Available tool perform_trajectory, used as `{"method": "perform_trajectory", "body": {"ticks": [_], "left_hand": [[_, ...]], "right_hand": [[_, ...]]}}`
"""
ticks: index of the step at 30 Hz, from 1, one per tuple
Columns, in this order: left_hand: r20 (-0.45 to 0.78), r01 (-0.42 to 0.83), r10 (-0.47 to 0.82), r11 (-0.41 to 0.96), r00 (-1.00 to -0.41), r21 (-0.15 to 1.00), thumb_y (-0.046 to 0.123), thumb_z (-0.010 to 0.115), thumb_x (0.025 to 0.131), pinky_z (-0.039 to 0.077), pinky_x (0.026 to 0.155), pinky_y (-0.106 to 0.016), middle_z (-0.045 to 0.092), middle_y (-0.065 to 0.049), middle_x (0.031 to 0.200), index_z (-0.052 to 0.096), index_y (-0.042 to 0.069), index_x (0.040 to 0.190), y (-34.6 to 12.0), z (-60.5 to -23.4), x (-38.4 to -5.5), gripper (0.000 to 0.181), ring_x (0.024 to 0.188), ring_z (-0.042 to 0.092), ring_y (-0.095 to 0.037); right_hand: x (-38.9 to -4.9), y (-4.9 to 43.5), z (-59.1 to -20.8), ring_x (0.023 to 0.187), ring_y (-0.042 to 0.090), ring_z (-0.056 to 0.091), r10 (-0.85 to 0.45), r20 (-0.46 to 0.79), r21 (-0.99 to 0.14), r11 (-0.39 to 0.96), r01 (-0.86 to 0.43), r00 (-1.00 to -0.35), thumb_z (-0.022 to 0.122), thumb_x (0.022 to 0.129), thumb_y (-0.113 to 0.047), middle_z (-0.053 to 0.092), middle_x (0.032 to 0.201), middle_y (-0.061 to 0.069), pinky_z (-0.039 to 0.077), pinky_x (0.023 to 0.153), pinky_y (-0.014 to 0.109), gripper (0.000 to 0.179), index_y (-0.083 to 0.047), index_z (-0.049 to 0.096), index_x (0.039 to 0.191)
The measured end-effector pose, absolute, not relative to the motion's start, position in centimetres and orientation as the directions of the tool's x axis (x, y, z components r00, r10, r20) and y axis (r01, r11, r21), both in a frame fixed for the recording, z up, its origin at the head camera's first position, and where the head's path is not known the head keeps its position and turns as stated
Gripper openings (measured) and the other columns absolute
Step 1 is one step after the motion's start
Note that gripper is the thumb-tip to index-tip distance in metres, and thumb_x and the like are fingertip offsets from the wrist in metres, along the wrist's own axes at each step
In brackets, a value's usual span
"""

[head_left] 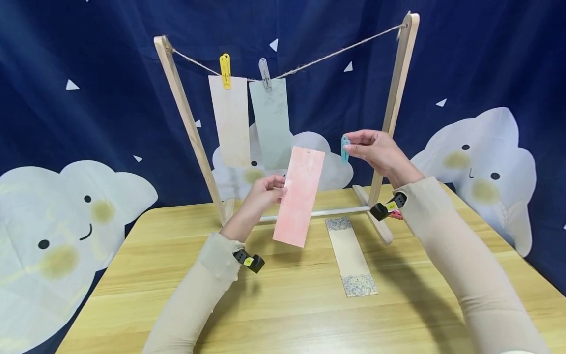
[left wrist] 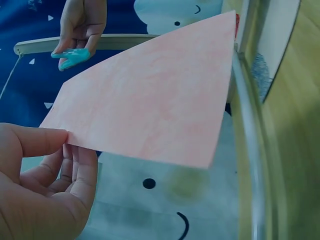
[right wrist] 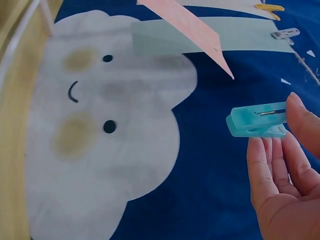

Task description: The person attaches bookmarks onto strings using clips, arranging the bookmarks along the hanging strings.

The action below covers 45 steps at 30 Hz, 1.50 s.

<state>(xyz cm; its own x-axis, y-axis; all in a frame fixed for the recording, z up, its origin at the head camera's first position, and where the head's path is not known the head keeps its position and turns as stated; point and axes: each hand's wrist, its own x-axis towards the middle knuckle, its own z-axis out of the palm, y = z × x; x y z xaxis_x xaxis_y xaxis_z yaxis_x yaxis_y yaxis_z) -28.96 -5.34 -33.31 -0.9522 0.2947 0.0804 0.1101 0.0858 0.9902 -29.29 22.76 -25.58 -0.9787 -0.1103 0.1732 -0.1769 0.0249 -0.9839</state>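
Head view: with our left hand (head_left: 264,192) we pinch the pink card (head_left: 299,196) at its left edge; the pink card extends, tilted, to the hand's right, below the string (head_left: 340,50). With our right hand (head_left: 381,151) we pinch the blue clip (head_left: 345,149) upright at the fingertips, right of the pink card and apart from it.

Mottled pink card (head_left: 298,196), tilted, held aloft; turquoise clip (head_left: 345,157) upright, apart to its right
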Motion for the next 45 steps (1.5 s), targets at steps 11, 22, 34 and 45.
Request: {"method": "perform_trajectory", "body": {"ticks": [11, 22, 34, 45], "left_hand": [[0.158, 0.166, 0.26, 0.009, -0.953, 0.986, -0.004, 0.055, 0.09, 0.051, 0.066, -0.023, 0.057, 0.0, 0.082, 0.057, -0.007, 0.108, -4.6, -31.1, -29.6, 0.019, 0.073, 0.055, -0.011], [0.221, 0.224, 0.213, -0.008, -0.952, 0.975, 0.0, 0.06, 0.089, 0.053, 0.069, -0.024, 0.059, -0.001, 0.083, 0.06, -0.005, 0.108, -4.2, -29.9, -30.0, 0.019, 0.074, 0.058, -0.012], [0.255, 0.256, 0.161, -0.019, -0.953, 0.967, 0.002, 0.06, 0.09, 0.052, 0.069, -0.023, 0.058, -0.001, 0.084, 0.06, -0.004, 0.107, -3.4, -28.5, -30.7, 0.018, 0.076, 0.056, -0.011], [0.269, 0.266, 0.127, -0.039, -0.955, 0.963, 0.003, 0.06, 0.09, 0.053, 0.069, -0.024, 0.058, -0.002, 0.086, 0.061, -0.003, 0.105, -3.0, -27.3, -30.8, 0.015, 0.075, 0.056, -0.011]], "right_hand": [[-29.5, 21.8, -21.7, 0.078, 0.01, 0.061, -0.105, 0.254, -0.967, -0.04, -0.251, -0.961, 0.073, 0.081, -0.005, 0.068, 0.087, -0.001, 0.052, 0.075, 0.016, 0.016, -0.011, 0.069, 0.095], [-30.2, 19.6, -18.0, 0.077, 0.013, 0.062, -0.115, 0.3, -0.954, -0.046, -0.297, -0.947, 0.074, 0.079, -0.003, 0.067, 0.085, 0.004, 0.053, 0.076, 0.017, 0.019, -0.005, 0.067, 0.097], [-30.5, 17.9, -14.3, 0.082, 0.014, 0.06, -0.097, 0.286, -0.957, 0.029, -0.29, -0.953, 0.072, 0.081, -0.01, 0.066, 0.09, 0.003, 0.051, 0.083, 0.019, 0.024, -0.005, 0.065, 0.104], [-31.0, 16.6, -10.6, 0.082, 0.015, 0.059, -0.055, 0.337, -0.939, 0.054, -0.34, -0.94, 0.07, 0.083, -0.012, 0.064, 0.09, 0.003, 0.048, 0.092, 0.022, 0.017, -0.006, 0.067, 0.098]]}}
